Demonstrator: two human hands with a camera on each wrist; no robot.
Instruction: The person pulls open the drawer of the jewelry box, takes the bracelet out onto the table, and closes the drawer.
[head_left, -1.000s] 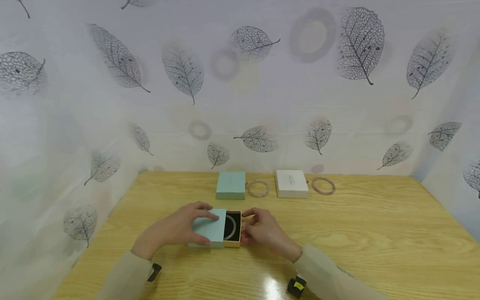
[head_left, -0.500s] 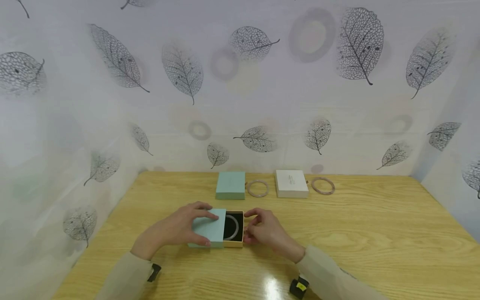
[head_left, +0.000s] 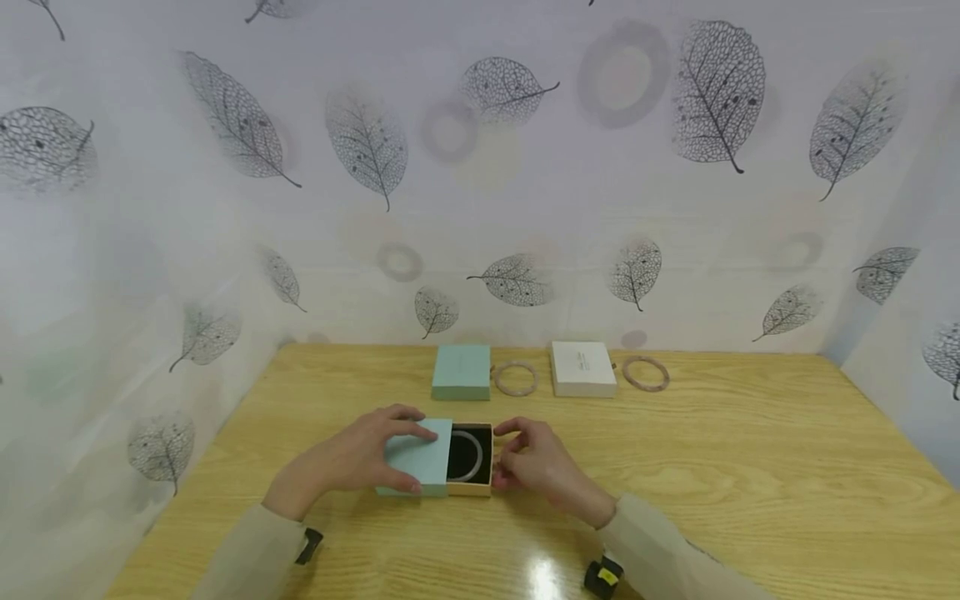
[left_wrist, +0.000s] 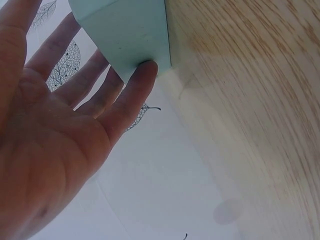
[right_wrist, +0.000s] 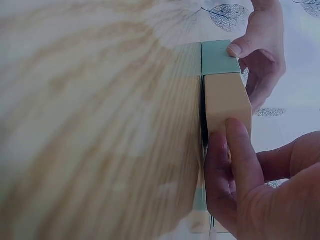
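A mint-green bracelet box (head_left: pixel 416 454) lies on the table, its tan drawer (head_left: pixel 470 490) with black lining drawn partway out to the right. Inside, a pale grey bangle (head_left: pixel 478 457) shows in part, the rest hidden under the sleeve. My left hand (head_left: pixel 352 454) grips the sleeve, thumb on the near side and fingers across the top and far side; in the left wrist view the little finger or thumb presses a corner. At the drawer's right end, my right hand (head_left: pixel 543 467) pinches with curled fingers; what lies between the fingertips is mostly hidden.
Behind stand another mint-green box (head_left: pixel 461 372) and a white box (head_left: pixel 583 369). A pale bangle (head_left: pixel 516 378) and a pinkish bangle (head_left: pixel 646 373) lie to the right of each. Leaf-patterned cloth (head_left: pixel 517 192) hangs around the wooden table (head_left: pixel 735 467).
My right hand has moved slightly right, and the drawer has slid further out of the sleeve, showing more of the bangle. My left hand has stayed in place on the sleeve.
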